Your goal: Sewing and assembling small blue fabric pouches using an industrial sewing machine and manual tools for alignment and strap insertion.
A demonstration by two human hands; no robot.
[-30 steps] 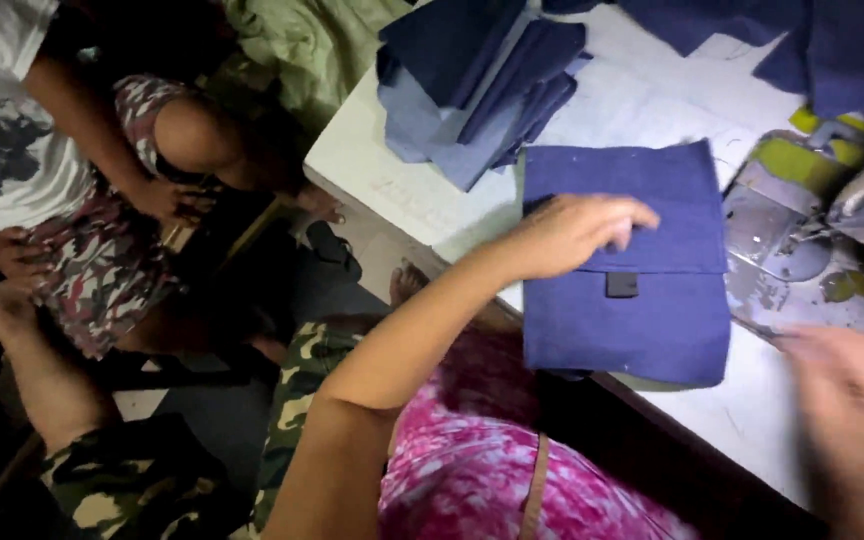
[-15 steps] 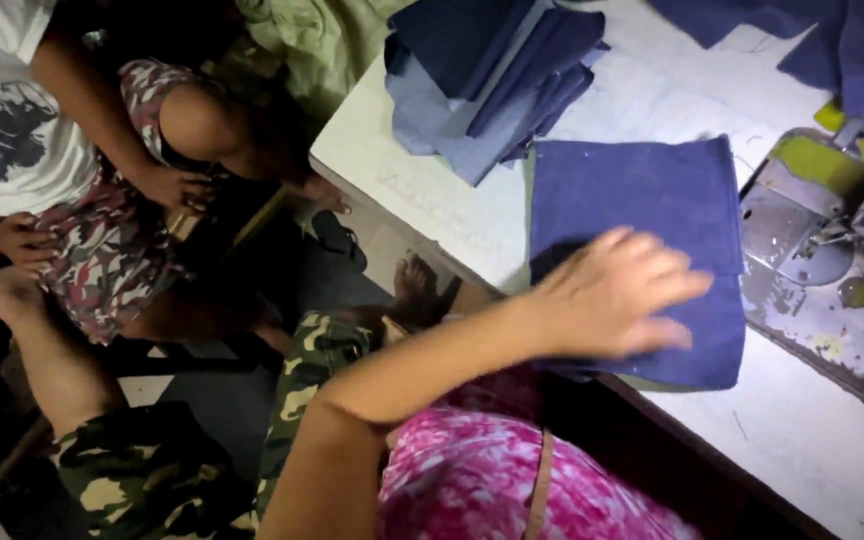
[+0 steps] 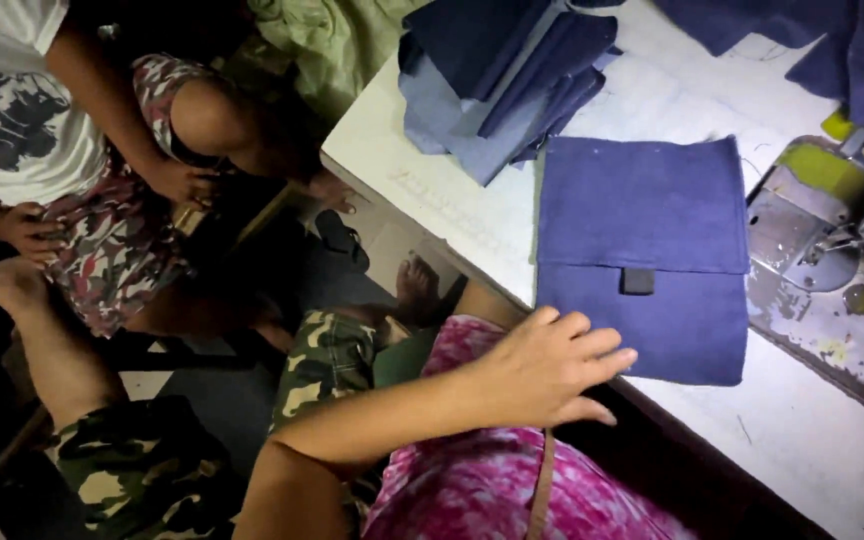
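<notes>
**Blue fabric pouch flat near the tabletop's edge**

The dark blue fabric pouch (image 3: 642, 260) lies flat on the white tabletop (image 3: 432, 180), roughly rectangular, its lower edge close to the tabletop's near edge. A flap folds down over its upper part and ends in a straight horizontal line across the middle. A small dark square tab (image 3: 637, 281) sits at the centre of that flap edge, overlapping the panel below. The cloth looks smooth, with slight fraying at the upper corners. The left hand (image 3: 542, 365) hovers open at the pouch's lower left corner, fingertips spread just over its bottom edge; whether they touch the cloth cannot be told.
</notes>
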